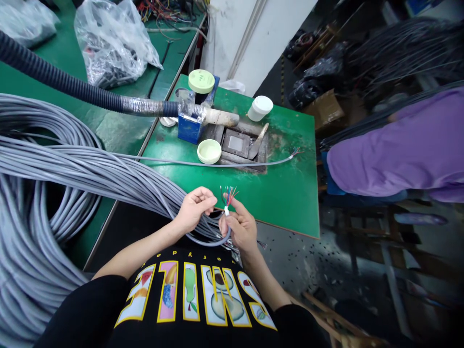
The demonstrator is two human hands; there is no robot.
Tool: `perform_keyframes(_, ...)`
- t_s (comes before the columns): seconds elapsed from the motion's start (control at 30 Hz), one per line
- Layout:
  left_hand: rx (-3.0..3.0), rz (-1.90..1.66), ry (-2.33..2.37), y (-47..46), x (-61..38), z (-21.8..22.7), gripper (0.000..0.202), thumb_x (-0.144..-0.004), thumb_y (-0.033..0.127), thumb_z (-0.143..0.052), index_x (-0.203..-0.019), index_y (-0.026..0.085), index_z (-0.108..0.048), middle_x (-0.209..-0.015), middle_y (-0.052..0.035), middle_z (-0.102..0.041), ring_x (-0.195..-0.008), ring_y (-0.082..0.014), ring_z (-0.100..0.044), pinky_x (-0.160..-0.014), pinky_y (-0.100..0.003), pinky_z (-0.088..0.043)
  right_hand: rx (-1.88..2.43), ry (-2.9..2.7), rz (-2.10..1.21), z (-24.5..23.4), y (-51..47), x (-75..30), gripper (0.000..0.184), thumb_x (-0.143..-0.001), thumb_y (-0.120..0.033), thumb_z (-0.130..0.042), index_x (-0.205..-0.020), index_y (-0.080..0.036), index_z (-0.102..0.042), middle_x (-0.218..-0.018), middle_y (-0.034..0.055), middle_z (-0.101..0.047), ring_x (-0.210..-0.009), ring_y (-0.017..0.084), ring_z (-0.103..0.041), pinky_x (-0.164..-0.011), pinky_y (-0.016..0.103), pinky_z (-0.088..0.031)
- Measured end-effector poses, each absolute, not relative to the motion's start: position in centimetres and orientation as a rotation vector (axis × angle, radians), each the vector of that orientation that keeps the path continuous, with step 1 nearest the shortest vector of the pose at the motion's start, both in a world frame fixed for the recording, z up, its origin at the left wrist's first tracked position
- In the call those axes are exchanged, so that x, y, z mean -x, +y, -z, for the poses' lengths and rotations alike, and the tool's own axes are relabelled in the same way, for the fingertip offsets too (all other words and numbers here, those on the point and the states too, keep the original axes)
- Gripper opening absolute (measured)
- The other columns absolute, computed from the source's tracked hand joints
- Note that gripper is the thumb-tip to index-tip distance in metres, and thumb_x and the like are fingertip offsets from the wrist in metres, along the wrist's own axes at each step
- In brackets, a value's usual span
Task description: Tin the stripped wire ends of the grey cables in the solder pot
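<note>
My right hand (pixel 239 226) grips a grey cable (pixel 225 237) just below its stripped end, thumb and fingers closed round it. From a white band there, several thin coloured wires (pixel 229 195) fan upward. Beside them, a little to the left, my left hand (pixel 196 208) has its fingers curled and thumb pressed against them; whether anything is pinched inside cannot be made out. The held cable bends down and back toward a large bundle of grey cables (pixel 145 179) at the left. Another grey cable (pixel 203 165) lies across the green table, its wires splayed at the right.
Beyond my hands, a square metal pot (pixel 236 143) with a scraper (pixel 258 141) sits in the green table (pixel 290 193). Around it stand a pale dish (pixel 209 152), a white tub (pixel 260 108) and a ribbed hose (pixel 90 94). A person in purple (pixel 402 145) is at the right.
</note>
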State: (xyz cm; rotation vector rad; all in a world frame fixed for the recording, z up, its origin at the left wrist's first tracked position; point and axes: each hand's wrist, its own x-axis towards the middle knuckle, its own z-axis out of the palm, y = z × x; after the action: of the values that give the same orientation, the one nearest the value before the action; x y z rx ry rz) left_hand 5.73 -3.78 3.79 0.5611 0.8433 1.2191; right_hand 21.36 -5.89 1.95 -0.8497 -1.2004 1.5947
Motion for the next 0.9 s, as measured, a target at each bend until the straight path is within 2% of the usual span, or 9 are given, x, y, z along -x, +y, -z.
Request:
perform_keyframes(0.13, -0.755, -1.251, 0.917, -3.8, -5.5, -4.5, 0.029, -0.067, 0.040, -0.077, -0.075, 0.014, -0.065, -0.050, 0.0058, -0.054, -0.043, -0.0039, -0.044, -0.044, -0.016, -0.035, 0.931, -1.196, -1.602, -2.0, -5.9, -21.2, 0.054, -0.086, -0.038, -0.063, -0.135, -0.023, -0.047, -0.050, -0.0059, -0.056, -0.039, 0.012, -0.046, -0.040, 0.023, -0.039)
perform_keyframes(0.33, -0.821, -1.240, 0.995, -3.5, -5.7, -5.5, 0.030, -0.068, 0.042, -0.075, -0.078, 0.014, -0.069, -0.048, 0.0052, -0.053, -0.043, -0.0051, -0.044, -0.046, -0.019, -0.037, 0.864, -1.190, -1.621, -2.3, -5.8, -21.0, 0.050, -0.087, -0.033, -0.062, -0.134, -0.025, -0.049, -0.051, -0.0057, -0.058, -0.039, 0.011, -0.046, -0.041, 0.022, -0.038)
perform_keyframes(0.47, -0.829, -1.225, 1.013, -3.2, -5.7, -5.4, 0.029, -0.068, 0.040, -0.075, -0.080, 0.013, -0.070, -0.049, 0.0048, -0.053, -0.044, -0.0047, -0.044, -0.046, -0.018, -0.036, 0.908, -1.207, -1.605, -2.2, -5.8, -20.9, 0.051, -0.086, -0.035, -0.063, -0.134, -0.023, -0.049, -0.050, -0.0055, -0.057, -0.038, 0.012, -0.045, -0.040, 0.022, -0.038)
perform_keyframes(0.9, -0.778, -1.189, 0.999, -2.6, -5.9, -5.7, 0.029, -0.063, 0.038, -0.078, -0.069, 0.013, -0.066, -0.053, 0.0030, -0.057, -0.046, -0.0043, -0.045, -0.046, -0.018, -0.036, 0.929, -1.146, -1.611, -1.5, -5.8, -21.0, 0.047, -0.083, -0.030, -0.063, -0.128, -0.022, -0.055, -0.050, -0.0054, -0.057, -0.039, 0.012, -0.047, -0.040, 0.022, -0.039)
